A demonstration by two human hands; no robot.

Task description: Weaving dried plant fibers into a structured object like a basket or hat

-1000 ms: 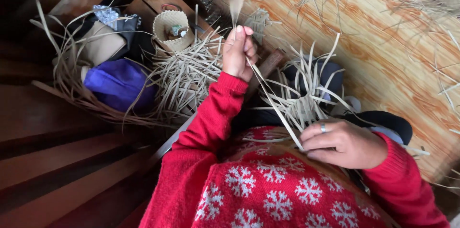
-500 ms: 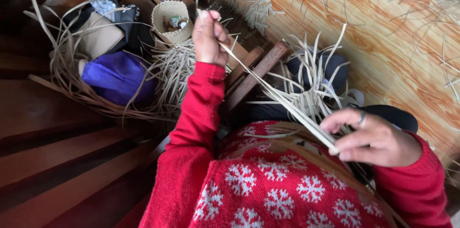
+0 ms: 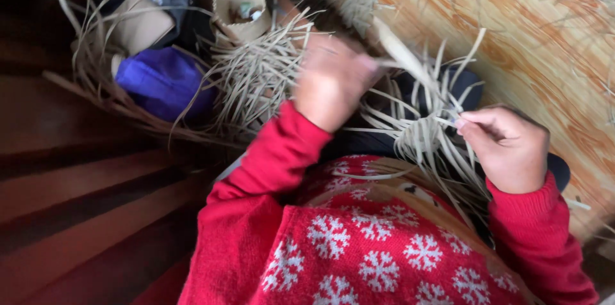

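1. A half-woven piece of pale straw (image 3: 423, 132) sits right of the frame's centre, on the person's lap, between the 2 hands. It is flat, dry and fibrous, with a tight plaited middle and loose ends fanning out like spokes.
2. Its free strips point mostly toward the top and upper right of the frame; a few trail down toward the lower right over the red sleeve.
3. 1 wider strip (image 3: 400, 55) runs on a diagonal, its long axis going from upper left down to lower right, ending in the woven middle.
4. The left hand (image 3: 333, 81) is at the centre of the frame, blurred. Its fingers are curled near the upper end of that strip, but the blur hides whether they actually grip it.
5. The right hand (image 3: 506, 148) is at centre right, fingers bunched, thumb and forefinger pinched closed on thin straw ends at the weave's right edge.
6. Both arms wear a red knitted sweater (image 3: 359, 247) with white snowflakes, soft and ribbed at the cuffs.
7. In the upper left lies a loose heap of straw (image 3: 256, 74), with a rounded purple cloth bundle (image 3: 163, 81) beside it and a small woven straw cup (image 3: 240, 4) above.
8. The upper right shows a glossy, orange-grained wooden floor (image 3: 532, 36).
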